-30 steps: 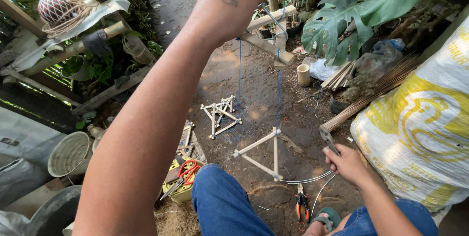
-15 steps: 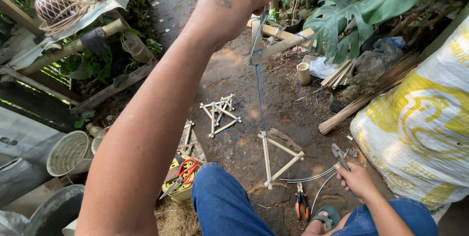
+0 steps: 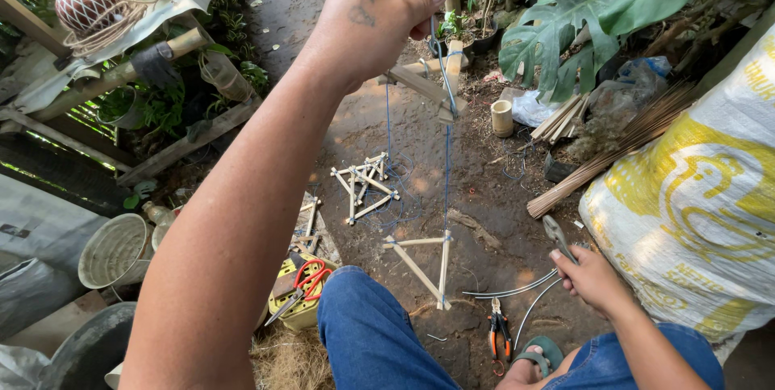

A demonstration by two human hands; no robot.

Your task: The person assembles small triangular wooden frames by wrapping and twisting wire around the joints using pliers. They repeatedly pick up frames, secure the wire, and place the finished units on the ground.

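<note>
Near: your right hand [image 3: 593, 277] fingers closed on pliers [image 3: 559, 235] by your knee. Stick triangle [image 3: 424, 265] dangles mid-air on blue string [image 3: 446, 164]. Far: left hand [image 3: 379, 10] pinches string, second triangle [image 3: 428, 83] just below. Hanging check underway; steady the string.

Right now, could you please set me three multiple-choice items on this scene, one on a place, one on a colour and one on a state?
1. Where do the red-handled scissors lie?
A. On the yellow box beside the person's knee
B. Inside the grey bucket
C. On the white sack

2. What colour is the string that the left hand pinches?
A. Red
B. Blue
C. White

3. How is the lower stick triangle?
A. Lying flat under a leaf
B. Hanging from the string
C. Gripped in the right hand

Answers: 1 A, the scissors rest on the box top; 2 B, the taut line is blue; 3 B, it dangles under the raised hand, while the right hand holds pliers.
</note>
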